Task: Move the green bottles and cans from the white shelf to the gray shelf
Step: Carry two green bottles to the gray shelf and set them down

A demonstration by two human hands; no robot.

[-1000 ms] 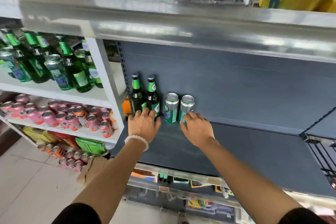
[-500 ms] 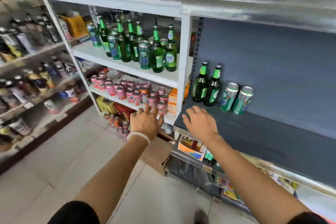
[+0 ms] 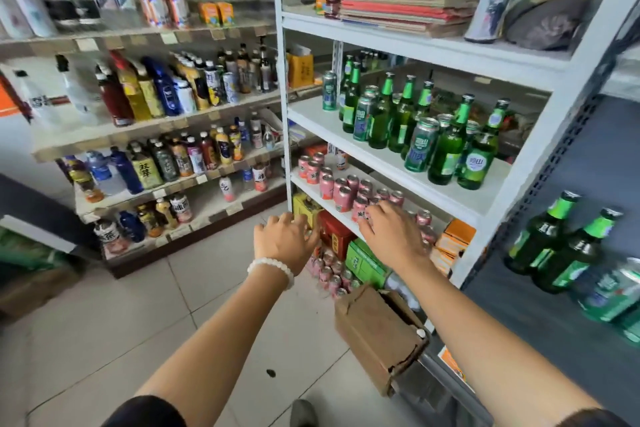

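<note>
You are facing the white shelf (image 3: 408,168), whose middle board is carrying a crowd of green bottles (image 3: 446,152) and green cans (image 3: 420,146), all standing upright and close together. Pink cans (image 3: 341,192) are sitting on the board below. To your right, the gray shelf (image 3: 540,319) is bearing two green bottles (image 3: 540,236) side by side, with two blurred cans (image 3: 613,291) just beside them. A cardboard box (image 3: 374,333) is sitting low by the tiled floor (image 3: 114,333).

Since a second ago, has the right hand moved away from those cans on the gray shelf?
Yes. The right hand has left the gray shelf and now hangs empty, leftward, before the white shelf.
</note>
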